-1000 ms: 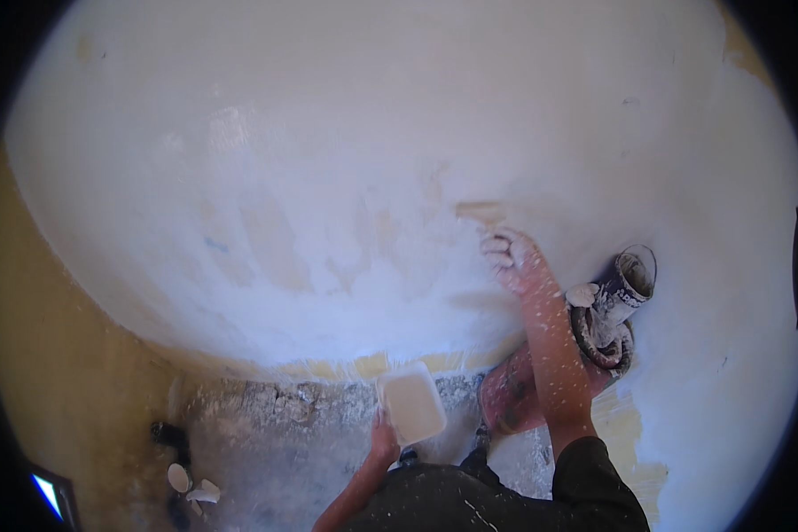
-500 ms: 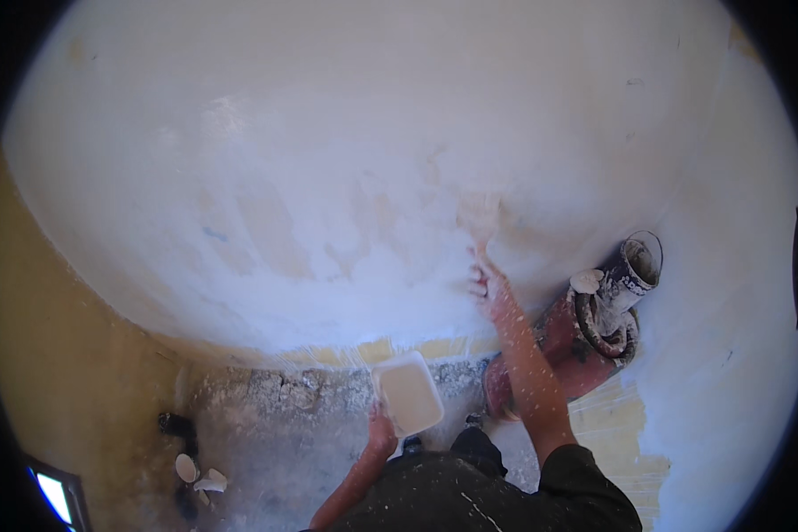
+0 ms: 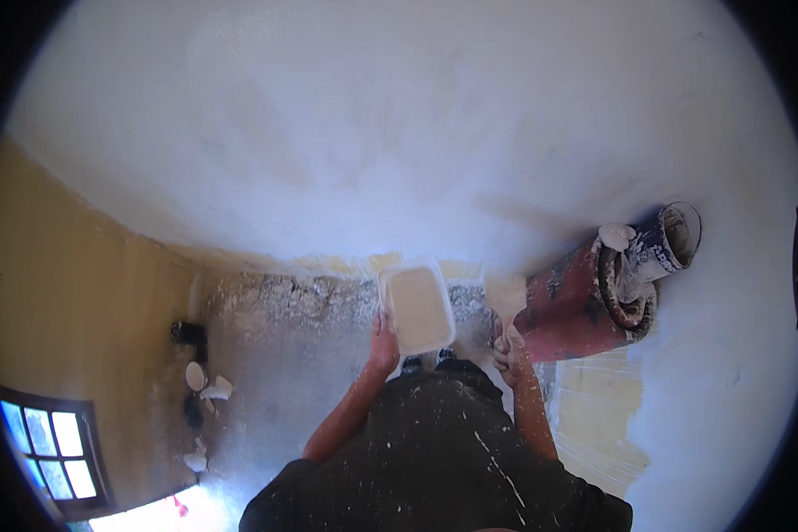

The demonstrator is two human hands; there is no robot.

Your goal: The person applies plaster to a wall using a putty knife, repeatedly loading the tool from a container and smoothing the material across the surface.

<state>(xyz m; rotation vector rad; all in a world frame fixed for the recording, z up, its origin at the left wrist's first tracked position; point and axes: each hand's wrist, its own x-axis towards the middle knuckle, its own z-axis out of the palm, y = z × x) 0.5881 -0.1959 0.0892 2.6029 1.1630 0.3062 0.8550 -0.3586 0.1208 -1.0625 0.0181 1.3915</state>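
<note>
A white, rounded rectangular plastic tub (image 3: 416, 303) with cream-coloured paste in it is gripped along its left side by my left hand (image 3: 382, 343). To the right of the tub, a wide putty knife (image 3: 505, 294) points up and away from me, its blade coated pale. Its handle is wrapped by the fingers of my right hand (image 3: 511, 356), and white specks dot that forearm. The blade stands apart from both tub and wall. In front rises the wall (image 3: 355, 160), covered with uneven white coating and some darker tan patches.
At the right, a red drum (image 3: 567, 301) carries a paste-smeared dark bucket (image 3: 669, 244) and a white lump (image 3: 616, 236). Rubble lines the wall's foot (image 3: 301, 297). Scraps and a black container (image 3: 187, 333) lie at left, near a paned window (image 3: 53, 448).
My right hand has drawn the putty knife back from the wall, down beside the tub. The view has tilted lower, showing more of my body, the floor and the window.
</note>
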